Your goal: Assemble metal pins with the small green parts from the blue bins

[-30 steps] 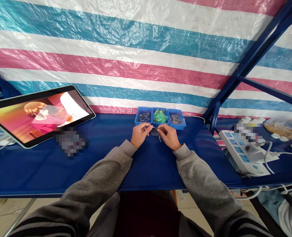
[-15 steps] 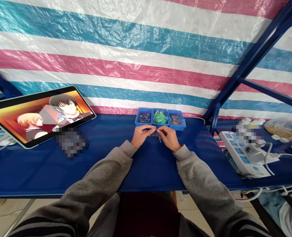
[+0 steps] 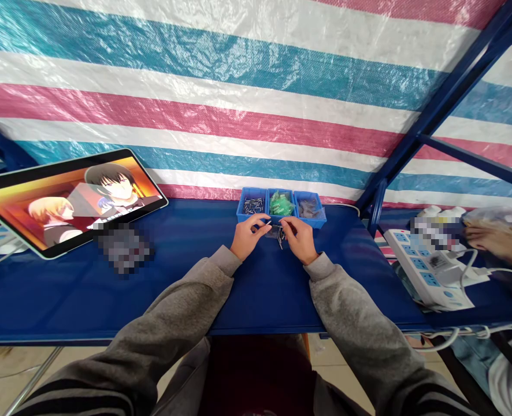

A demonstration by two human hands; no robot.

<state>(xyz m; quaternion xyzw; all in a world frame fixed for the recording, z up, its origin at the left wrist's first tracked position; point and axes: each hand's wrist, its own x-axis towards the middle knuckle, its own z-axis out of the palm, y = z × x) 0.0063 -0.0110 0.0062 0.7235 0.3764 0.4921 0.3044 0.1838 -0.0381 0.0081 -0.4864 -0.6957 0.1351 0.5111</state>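
Note:
In front of the blue bins, my left hand (image 3: 248, 238) is closed in a pinch, thumb and forefinger together at a small pale-tipped piece too tiny to name. Just to its right, my right hand (image 3: 300, 238) pinches something small as well. Thin dark and silvery rod-like pieces (image 3: 281, 236) show beside its fingertips; whether the fingers grip them is unclear. The left bin (image 3: 239, 211) contains many short metallic rod-like pieces, the middle bin (image 3: 281, 220) green plastic bits, and the right bin (image 3: 321, 223) greyish translucent ones.
A tablet (image 3: 78, 202) playing a cartoon leans at the left, near a blurred-out object (image 3: 125, 248). On the right lie a white power strip (image 3: 429, 271) with cables and a plastic bag, where another person's hand (image 3: 494, 237) reaches in. A blue frame post (image 3: 377, 202) rises behind.
My hands have drawn slightly apart, and more of the thin pieces shows by the right fingertips. Another person's hand has appeared at the plastic bag on the right.

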